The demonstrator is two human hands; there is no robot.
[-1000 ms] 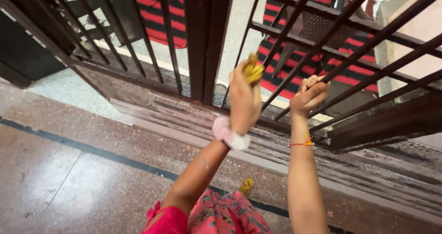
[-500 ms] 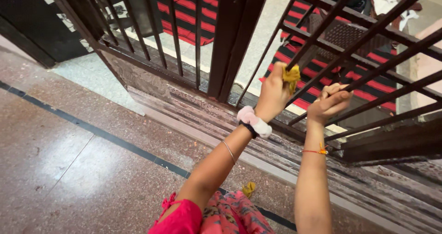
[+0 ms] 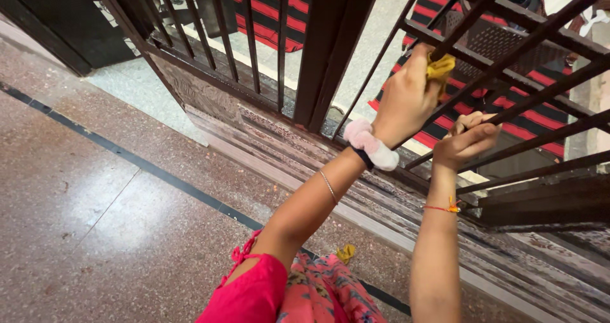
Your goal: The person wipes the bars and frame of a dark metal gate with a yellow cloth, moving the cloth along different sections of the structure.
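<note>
My left hand (image 3: 406, 97) is closed on a yellow cloth (image 3: 440, 67) and presses it against a dark metal bar of the grille gate (image 3: 483, 18). A pale pink scrunchie sits on that wrist, with a thin bangle lower on the forearm. My right hand (image 3: 469, 142) grips a lower slanted bar of the same grille, just right of and below the left hand. A red thread is tied round the right wrist.
A thick dark door post (image 3: 333, 49) stands left of my hands. The threshold (image 3: 305, 158) runs below the grille. Speckled stone floor (image 3: 95, 189) with a black inlay strip lies at left. Red and black striped mats (image 3: 273, 18) lie beyond the bars.
My left hand has slid the yellow cloth up and to the right along the bar. My right hand keeps its grip on the lower bar. The view has shifted left.
</note>
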